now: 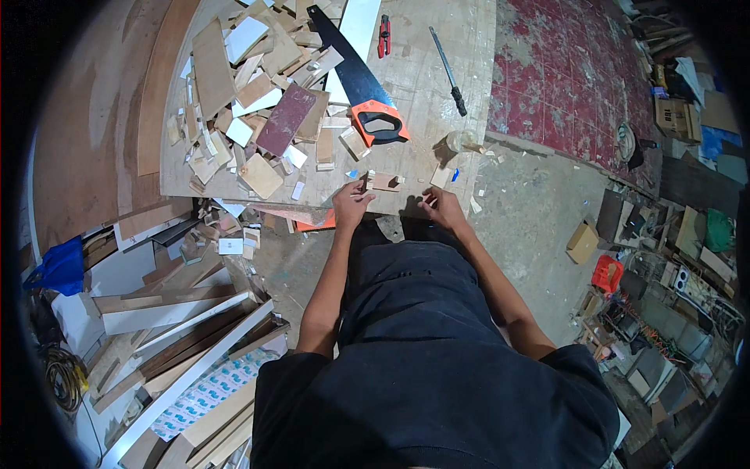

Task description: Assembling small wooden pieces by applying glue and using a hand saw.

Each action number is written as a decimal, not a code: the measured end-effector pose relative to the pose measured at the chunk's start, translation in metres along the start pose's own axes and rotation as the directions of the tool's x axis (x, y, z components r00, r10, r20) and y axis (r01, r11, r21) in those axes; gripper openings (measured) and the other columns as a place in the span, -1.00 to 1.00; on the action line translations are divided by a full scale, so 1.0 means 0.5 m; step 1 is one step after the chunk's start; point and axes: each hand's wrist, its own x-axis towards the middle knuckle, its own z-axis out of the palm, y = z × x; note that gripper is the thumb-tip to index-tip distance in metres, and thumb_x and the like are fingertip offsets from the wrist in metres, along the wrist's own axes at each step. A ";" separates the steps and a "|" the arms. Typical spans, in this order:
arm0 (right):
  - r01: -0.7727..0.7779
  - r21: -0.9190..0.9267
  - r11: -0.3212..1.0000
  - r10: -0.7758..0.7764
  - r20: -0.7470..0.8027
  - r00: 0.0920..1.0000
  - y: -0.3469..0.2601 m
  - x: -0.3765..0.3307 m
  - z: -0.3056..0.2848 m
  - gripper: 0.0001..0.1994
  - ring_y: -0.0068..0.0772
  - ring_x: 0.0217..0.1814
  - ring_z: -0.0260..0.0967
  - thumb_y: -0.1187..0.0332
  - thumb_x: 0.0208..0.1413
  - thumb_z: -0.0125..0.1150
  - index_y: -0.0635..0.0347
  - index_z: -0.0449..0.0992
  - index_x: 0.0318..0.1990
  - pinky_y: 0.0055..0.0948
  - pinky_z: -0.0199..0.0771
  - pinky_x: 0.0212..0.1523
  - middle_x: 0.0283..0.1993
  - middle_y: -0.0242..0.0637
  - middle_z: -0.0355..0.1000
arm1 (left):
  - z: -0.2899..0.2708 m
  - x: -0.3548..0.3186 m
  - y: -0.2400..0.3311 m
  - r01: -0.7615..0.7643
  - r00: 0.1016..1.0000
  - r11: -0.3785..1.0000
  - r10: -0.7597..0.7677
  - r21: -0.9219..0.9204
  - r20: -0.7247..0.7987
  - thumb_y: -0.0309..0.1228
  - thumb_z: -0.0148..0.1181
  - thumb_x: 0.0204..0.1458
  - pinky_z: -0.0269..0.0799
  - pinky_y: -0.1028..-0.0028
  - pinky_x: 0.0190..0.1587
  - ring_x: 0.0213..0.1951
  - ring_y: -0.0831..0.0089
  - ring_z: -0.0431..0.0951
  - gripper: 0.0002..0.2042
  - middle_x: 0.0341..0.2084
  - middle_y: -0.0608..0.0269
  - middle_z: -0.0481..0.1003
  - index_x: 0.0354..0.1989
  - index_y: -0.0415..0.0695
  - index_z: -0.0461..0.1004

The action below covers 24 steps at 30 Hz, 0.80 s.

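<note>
Black shirt (445, 391) fills the foreground. Small wooden piece (385, 182) lies on the surface (414, 86), near its front edge. Left hand (351, 205): bent beside it, grip undeterminable. Right hand (443, 209): fingers loosely parted, no load visible. Risk: careless knock could send the piece over.

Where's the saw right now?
In the head view, the saw lies on the workbench, upper centre, between the wood-scrap pile on its left and the red tool on its right.
</note>
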 end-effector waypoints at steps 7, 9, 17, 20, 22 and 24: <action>0.091 -0.009 0.996 -0.090 0.032 0.995 0.018 0.094 0.060 -0.26 0.00 -0.18 0.53 0.25 -0.20 0.56 0.16 0.25 0.15 -0.20 0.53 -0.19 -0.25 -0.04 0.52 | -0.007 0.030 -0.015 -0.108 0.994 0.959 0.098 0.261 0.049 -0.48 0.46 -0.19 0.55 0.34 -0.23 -0.32 0.27 0.60 -0.66 -0.30 0.07 0.59 -0.18 -0.26 0.59; 0.084 -0.045 0.995 -0.082 0.029 0.996 0.021 0.108 0.071 -0.26 0.02 -0.17 0.54 0.25 -0.23 0.57 0.16 0.28 0.13 -0.16 0.53 -0.15 -0.25 -0.02 0.53 | -0.008 0.035 -0.017 -0.121 0.993 0.948 0.113 0.296 0.046 -0.50 0.46 -0.20 0.53 0.36 -0.26 -0.34 0.30 0.61 -0.68 -0.32 0.07 0.60 -0.21 -0.26 0.60; 0.000 -0.019 1.000 0.001 0.065 0.998 0.020 0.108 0.077 -0.28 0.00 -0.11 0.53 0.26 -0.24 0.58 0.15 0.31 0.11 -0.15 0.51 -0.10 -0.22 -0.01 0.53 | -0.008 0.038 -0.023 -0.110 0.994 0.922 0.101 0.372 0.044 -0.49 0.44 -0.18 0.52 0.36 -0.29 -0.36 0.29 0.62 -0.74 -0.34 0.08 0.59 -0.25 -0.24 0.60; 0.006 -0.017 1.000 -0.005 0.043 0.999 0.019 0.106 0.075 -0.29 0.00 -0.12 0.53 0.26 -0.25 0.58 0.15 0.32 0.10 -0.15 0.51 -0.10 -0.21 -0.01 0.53 | -0.003 0.041 -0.019 -0.088 0.996 0.931 0.072 0.355 0.058 -0.48 0.45 -0.20 0.48 0.30 -0.24 -0.35 0.23 0.55 -0.72 -0.38 0.13 0.55 -0.25 -0.19 0.60; 0.010 -0.010 1.000 -0.010 0.039 0.999 0.019 0.105 0.075 -0.29 0.00 -0.12 0.53 0.27 -0.26 0.58 0.15 0.32 0.09 -0.14 0.51 -0.10 -0.20 -0.01 0.53 | -0.004 0.039 -0.018 -0.082 0.996 0.920 0.069 0.383 0.048 -0.50 0.43 -0.20 0.47 0.29 -0.24 -0.34 0.22 0.55 -0.73 -0.38 0.14 0.54 -0.26 -0.19 0.60; 0.010 -0.016 1.000 -0.010 0.056 0.998 0.020 0.107 0.075 -0.29 0.00 -0.11 0.52 0.27 -0.25 0.57 0.14 0.31 0.09 -0.14 0.51 -0.10 -0.20 -0.01 0.52 | -0.004 0.039 -0.015 -0.089 0.996 0.918 0.078 0.387 0.044 -0.50 0.43 -0.20 0.47 0.29 -0.24 -0.34 0.22 0.55 -0.74 -0.39 0.13 0.54 -0.26 -0.19 0.60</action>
